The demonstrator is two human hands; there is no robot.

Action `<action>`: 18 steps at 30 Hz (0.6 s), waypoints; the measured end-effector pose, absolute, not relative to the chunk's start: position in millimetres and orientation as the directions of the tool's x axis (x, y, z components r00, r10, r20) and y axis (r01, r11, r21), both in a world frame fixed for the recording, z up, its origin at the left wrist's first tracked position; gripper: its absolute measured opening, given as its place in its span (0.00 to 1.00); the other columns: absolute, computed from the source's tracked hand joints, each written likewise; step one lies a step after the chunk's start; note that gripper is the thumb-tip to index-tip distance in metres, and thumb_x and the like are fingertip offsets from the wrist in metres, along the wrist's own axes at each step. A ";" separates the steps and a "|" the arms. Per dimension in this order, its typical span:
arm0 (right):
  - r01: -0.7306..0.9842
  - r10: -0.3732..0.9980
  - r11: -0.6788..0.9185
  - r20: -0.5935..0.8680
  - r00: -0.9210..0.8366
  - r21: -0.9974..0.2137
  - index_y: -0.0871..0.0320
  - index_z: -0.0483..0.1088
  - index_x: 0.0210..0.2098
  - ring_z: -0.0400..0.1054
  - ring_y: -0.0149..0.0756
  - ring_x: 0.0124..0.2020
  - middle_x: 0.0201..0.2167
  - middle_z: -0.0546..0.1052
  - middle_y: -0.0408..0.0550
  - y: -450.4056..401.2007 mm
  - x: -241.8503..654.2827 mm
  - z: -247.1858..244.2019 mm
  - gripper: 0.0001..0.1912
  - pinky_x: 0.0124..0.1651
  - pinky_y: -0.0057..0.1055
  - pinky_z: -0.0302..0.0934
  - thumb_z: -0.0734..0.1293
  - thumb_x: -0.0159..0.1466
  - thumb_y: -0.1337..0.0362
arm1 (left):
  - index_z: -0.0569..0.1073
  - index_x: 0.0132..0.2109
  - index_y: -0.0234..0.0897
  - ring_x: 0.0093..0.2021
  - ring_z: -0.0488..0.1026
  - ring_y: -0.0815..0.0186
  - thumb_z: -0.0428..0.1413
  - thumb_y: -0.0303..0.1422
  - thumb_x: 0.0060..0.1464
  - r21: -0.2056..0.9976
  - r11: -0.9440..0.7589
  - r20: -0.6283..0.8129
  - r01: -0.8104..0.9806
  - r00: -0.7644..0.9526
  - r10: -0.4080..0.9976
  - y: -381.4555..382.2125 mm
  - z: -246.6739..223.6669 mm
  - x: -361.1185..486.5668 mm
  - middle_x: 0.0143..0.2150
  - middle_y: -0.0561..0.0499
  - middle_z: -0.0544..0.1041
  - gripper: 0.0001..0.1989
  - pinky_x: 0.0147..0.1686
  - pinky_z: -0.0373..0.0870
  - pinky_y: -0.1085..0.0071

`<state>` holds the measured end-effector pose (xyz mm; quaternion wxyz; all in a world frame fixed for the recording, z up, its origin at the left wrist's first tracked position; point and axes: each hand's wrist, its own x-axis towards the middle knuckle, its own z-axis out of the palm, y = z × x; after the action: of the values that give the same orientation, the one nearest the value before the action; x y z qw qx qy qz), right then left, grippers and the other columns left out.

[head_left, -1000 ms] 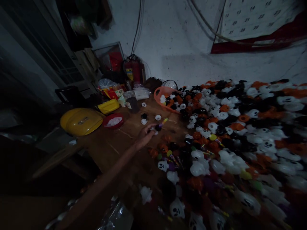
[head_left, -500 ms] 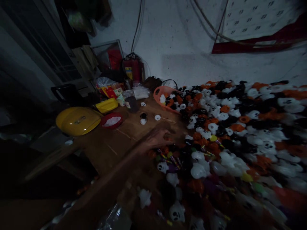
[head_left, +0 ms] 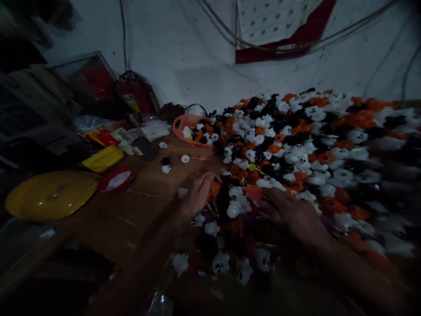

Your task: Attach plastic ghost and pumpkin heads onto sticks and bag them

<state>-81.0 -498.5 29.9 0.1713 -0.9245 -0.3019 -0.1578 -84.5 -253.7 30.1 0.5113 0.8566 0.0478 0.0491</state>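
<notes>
My left hand (head_left: pixel 197 197) is at the left edge of the heap, its fingers curled around a small orange plastic piece (head_left: pixel 215 188). My right hand (head_left: pixel 284 208) reaches in from the right with fingers closed at an orange-red piece (head_left: pixel 253 193), which is partly hidden and blurred. Between the hands lie white ghost-shaped pieces (head_left: pixel 236 208) and black ones. Striped sticks (head_left: pixel 212 210) show beside my left hand. Nearer to me are several more white ghosts with black faces (head_left: pixel 220 263).
A big heap of white, black and orange pieces (head_left: pixel 302 149) covers the right side, against the wall. An orange basket (head_left: pixel 179 127) lies tipped at its left. Farther left are a red dish (head_left: pixel 101 184), a yellow container (head_left: pixel 103 159), a yellow helmet-like thing (head_left: pixel 49 193) and a fire extinguisher (head_left: pixel 134 94).
The view has swung to the right. My right hand has come into view over the heap. My left hand now has an orange piece in its fingers.
</notes>
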 end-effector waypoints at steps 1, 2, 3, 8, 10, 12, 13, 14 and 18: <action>0.634 0.525 -0.738 0.393 0.755 -0.232 0.53 0.67 0.41 0.72 0.32 0.28 0.33 0.76 0.42 -492.2 -81.3 32.1 0.13 0.23 0.26 0.54 0.54 0.68 0.57 | 0.72 0.38 0.39 0.33 0.70 0.67 0.39 0.45 0.59 0.890 -0.446 -0.024 0.092 0.988 0.155 -263.4 30.1 -90.5 0.39 0.51 0.72 0.21 0.26 0.67 0.76; 0.656 0.548 -0.717 0.391 0.740 -0.238 0.53 0.67 0.42 0.72 0.31 0.29 0.35 0.76 0.42 -487.2 -82.0 33.5 0.12 0.23 0.26 0.52 0.55 0.68 0.58 | 0.72 0.38 0.39 0.32 0.70 0.66 0.40 0.44 0.59 0.888 -0.439 -0.062 0.133 0.983 0.172 -272.0 29.7 -95.8 0.38 0.51 0.72 0.20 0.25 0.66 0.76; 0.668 0.558 -0.705 0.394 0.730 -0.238 0.53 0.67 0.42 0.71 0.30 0.29 0.36 0.76 0.42 -483.3 -83.0 34.0 0.12 0.23 0.26 0.50 0.55 0.68 0.58 | 0.72 0.38 0.40 0.33 0.70 0.66 0.41 0.44 0.58 0.883 -0.444 -0.082 0.154 0.981 0.177 -279.3 29.1 -100.2 0.36 0.51 0.72 0.19 0.25 0.65 0.76; 0.687 0.602 -0.702 0.360 0.712 -0.186 0.54 0.67 0.38 0.68 0.28 0.28 0.31 0.74 0.40 -481.5 -89.6 33.4 0.11 0.23 0.28 0.42 0.55 0.69 0.58 | 0.70 0.33 0.39 0.27 0.66 0.69 0.41 0.45 0.58 0.921 -0.357 -0.102 0.157 0.980 0.168 -299.4 27.6 -109.8 0.26 0.55 0.68 0.19 0.24 0.63 0.77; 0.695 0.620 -0.702 0.347 0.703 -0.155 0.54 0.66 0.38 0.66 0.28 0.27 0.30 0.73 0.40 -485.8 -91.5 33.9 0.11 0.23 0.28 0.41 0.56 0.69 0.57 | 0.69 0.32 0.39 0.23 0.63 0.70 0.40 0.45 0.58 0.929 -0.313 -0.147 0.199 0.972 0.182 -302.4 28.9 -110.3 0.23 0.56 0.65 0.19 0.21 0.59 0.77; 0.706 0.634 -0.698 0.352 0.688 -0.122 0.55 0.66 0.40 0.65 0.28 0.26 0.30 0.72 0.40 -490.2 -92.9 34.2 0.11 0.24 0.29 0.40 0.56 0.69 0.57 | 0.69 0.32 0.38 0.22 0.62 0.70 0.39 0.44 0.59 0.914 -0.356 -0.146 0.195 0.976 0.159 -303.3 31.7 -110.6 0.21 0.56 0.64 0.19 0.20 0.57 0.77; 0.712 0.642 -0.693 0.354 0.680 -0.112 0.55 0.66 0.40 0.65 0.28 0.27 0.30 0.72 0.41 -492.0 -93.6 34.0 0.11 0.24 0.29 0.40 0.57 0.68 0.57 | 0.69 0.32 0.38 0.23 0.62 0.70 0.40 0.43 0.59 0.900 -0.402 -0.128 0.172 0.983 0.134 -303.3 33.2 -110.8 0.22 0.56 0.64 0.19 0.21 0.57 0.77; 0.722 0.653 -0.684 0.354 0.670 -0.104 0.55 0.67 0.41 0.65 0.28 0.27 0.30 0.72 0.41 -493.4 -94.2 33.5 0.11 0.24 0.29 0.40 0.57 0.68 0.57 | 0.69 0.32 0.38 0.24 0.62 0.70 0.40 0.42 0.59 0.883 -0.449 -0.105 0.140 0.989 0.102 -303.2 34.5 -110.9 0.23 0.56 0.65 0.18 0.22 0.58 0.77; 0.757 0.697 -0.652 0.360 0.620 -0.043 0.56 0.67 0.41 0.65 0.30 0.28 0.28 0.71 0.42 -496.1 -94.0 31.9 0.10 0.25 0.30 0.42 0.58 0.68 0.59 | 0.70 0.33 0.39 0.29 0.67 0.69 0.37 0.41 0.62 0.822 -0.568 -0.041 0.041 0.999 0.012 -303.0 34.6 -111.4 0.27 0.55 0.69 0.21 0.29 0.63 0.75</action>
<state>-94.0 -496.1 31.9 0.0956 -0.8950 -0.4060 -0.1580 -111.4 -303.0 34.6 0.4648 0.8852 0.0150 -0.0153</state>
